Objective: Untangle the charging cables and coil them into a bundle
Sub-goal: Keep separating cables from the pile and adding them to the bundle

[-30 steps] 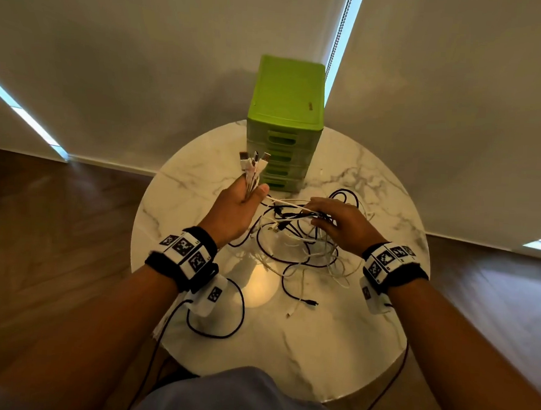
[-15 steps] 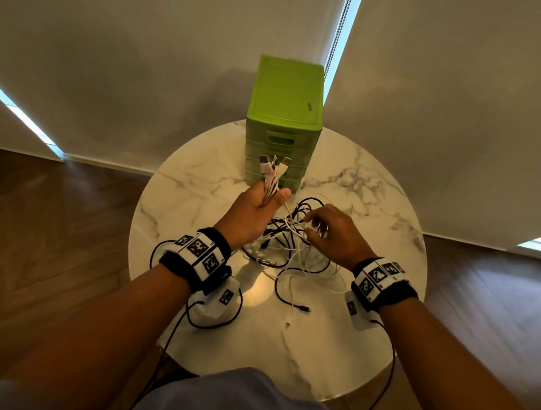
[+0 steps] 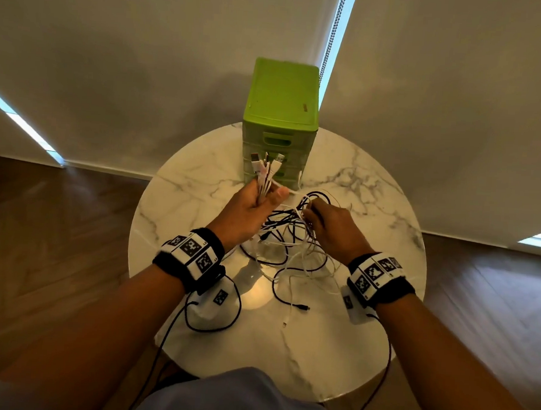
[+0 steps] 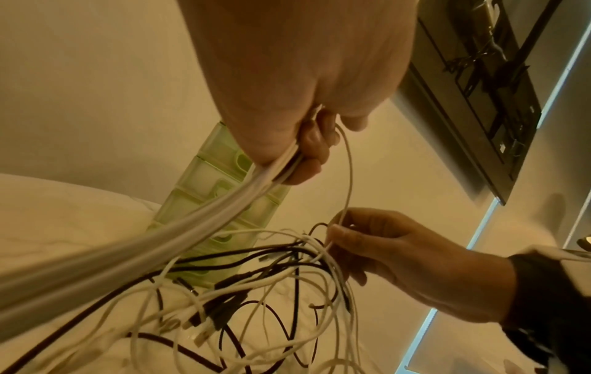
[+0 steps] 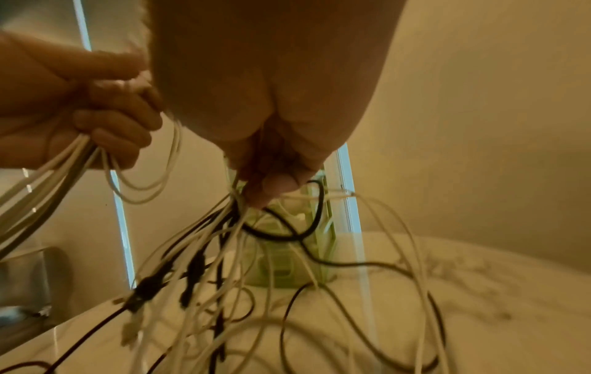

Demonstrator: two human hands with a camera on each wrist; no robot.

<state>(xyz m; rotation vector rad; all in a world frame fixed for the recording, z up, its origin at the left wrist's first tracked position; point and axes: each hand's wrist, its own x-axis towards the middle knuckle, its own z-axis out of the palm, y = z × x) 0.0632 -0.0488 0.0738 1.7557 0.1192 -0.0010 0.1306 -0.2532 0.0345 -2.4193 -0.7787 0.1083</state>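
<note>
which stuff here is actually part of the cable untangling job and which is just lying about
Part of the job:
- tangled cables, black and white, on the marble table
- white plug ends, gripped by the left hand
- right hand, pinching strands in the tangle

Just lying about:
- green drawer unit at the table's far edge

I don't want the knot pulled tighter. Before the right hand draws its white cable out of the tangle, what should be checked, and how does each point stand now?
1. Left hand grips the gathered white cable ends: ok.
2. Right hand pinches one white cable, which runs up to the left hand: ok.
3. That cable is free of the black cables below the pinch: cannot tell, the strands cross there.
4. The tangle has slack: ok, loose loops lie on the table.
5. The green drawer unit stands clear of the loops: cannot tell.
</note>
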